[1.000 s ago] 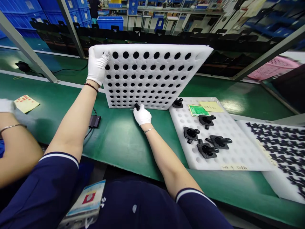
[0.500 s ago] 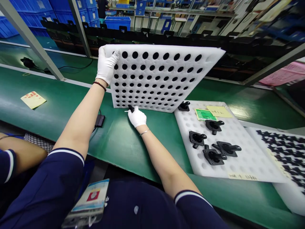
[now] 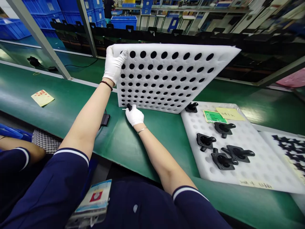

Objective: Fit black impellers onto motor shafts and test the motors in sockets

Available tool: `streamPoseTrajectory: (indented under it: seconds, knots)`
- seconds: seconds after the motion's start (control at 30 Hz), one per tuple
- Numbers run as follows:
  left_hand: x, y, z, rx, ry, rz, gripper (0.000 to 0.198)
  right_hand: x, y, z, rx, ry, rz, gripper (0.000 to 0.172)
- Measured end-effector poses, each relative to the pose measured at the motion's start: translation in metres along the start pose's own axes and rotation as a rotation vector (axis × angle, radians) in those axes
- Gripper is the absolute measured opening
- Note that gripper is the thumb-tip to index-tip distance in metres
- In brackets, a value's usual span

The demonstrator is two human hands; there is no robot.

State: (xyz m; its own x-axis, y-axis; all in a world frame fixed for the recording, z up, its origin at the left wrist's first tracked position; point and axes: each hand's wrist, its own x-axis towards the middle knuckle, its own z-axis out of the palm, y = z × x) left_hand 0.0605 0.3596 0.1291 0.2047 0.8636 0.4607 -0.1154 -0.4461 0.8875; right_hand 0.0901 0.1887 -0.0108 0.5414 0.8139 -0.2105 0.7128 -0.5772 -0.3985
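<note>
My left hand [image 3: 114, 63], in a white glove, is closed on the upper left corner of a white foam tray [image 3: 175, 60] with rows of round black spots. The tray is propped up steeply, its lower edge near the green bench. Low at the tray's left corner, my gloved right hand [image 3: 134, 115] pinches a small black piece [image 3: 129, 106] with a thin white end; its kind is unclear. To the right lies another foam tray [image 3: 190, 152] bearing several black flanged parts with pipe stubs, such as this fitting [image 3: 205, 141].
Yellow paper [image 3: 230, 113] and a green label [image 3: 215, 116] rest on the right tray. A further foam tray of black pieces [image 3: 289, 148] is at far right. A small black box [image 3: 105, 120] with a cable and a yellow note [image 3: 43, 97] lie leftward. Someone's arm [image 3: 22, 148] shows left.
The view has swung left, shifting the scene rightward. My right hand has slid a little left along the tray's lower edge, toward its corner. My left hand keeps its hold.
</note>
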Motion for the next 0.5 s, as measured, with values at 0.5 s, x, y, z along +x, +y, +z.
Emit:
streamPoseTrajectory:
  seconds: [0.5]
  knots:
    - [0.007,-0.008,-0.002,-0.007,-0.045,0.024,0.043,0.011,-0.031,-0.004,0.124,0.096,-0.018,0.041]
